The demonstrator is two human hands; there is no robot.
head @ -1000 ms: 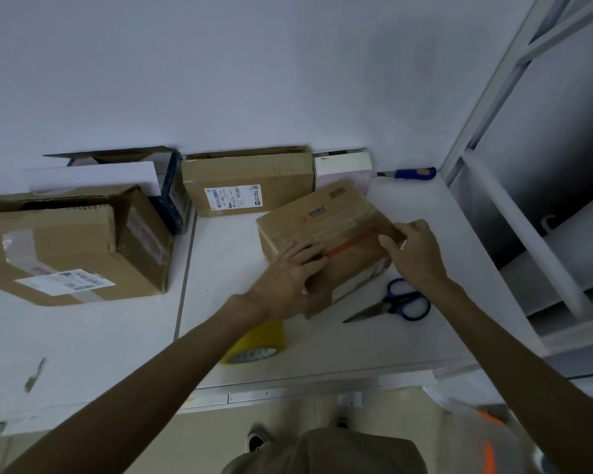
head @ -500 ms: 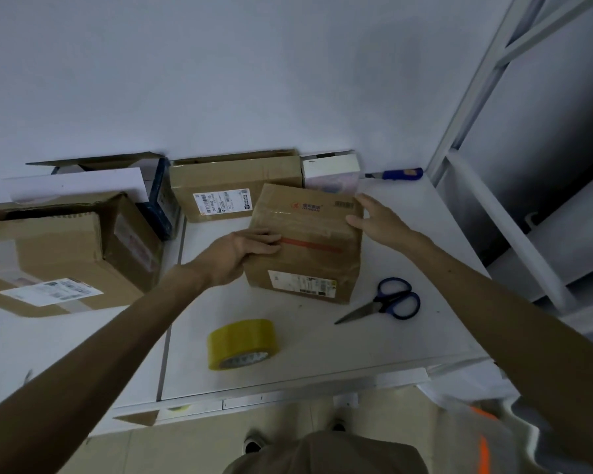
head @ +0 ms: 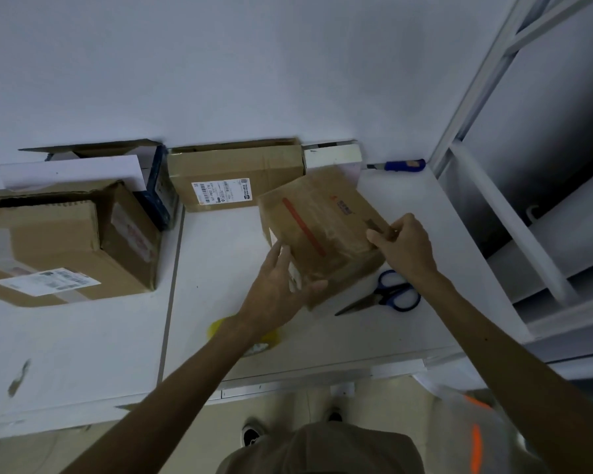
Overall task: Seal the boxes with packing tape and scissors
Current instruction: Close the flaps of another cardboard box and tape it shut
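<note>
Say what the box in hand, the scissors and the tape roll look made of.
The box looks like matte brown cardboard, creased. The scissors: grey metal blades, glossy blue handles, likely plastic. The tape roll, mostly hidden: yellowish plastic film, probably.

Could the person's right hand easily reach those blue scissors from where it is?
Probably yes: the scissors lie uncovered on the table beside the right hand, which would first have to let go of the box.
</note>
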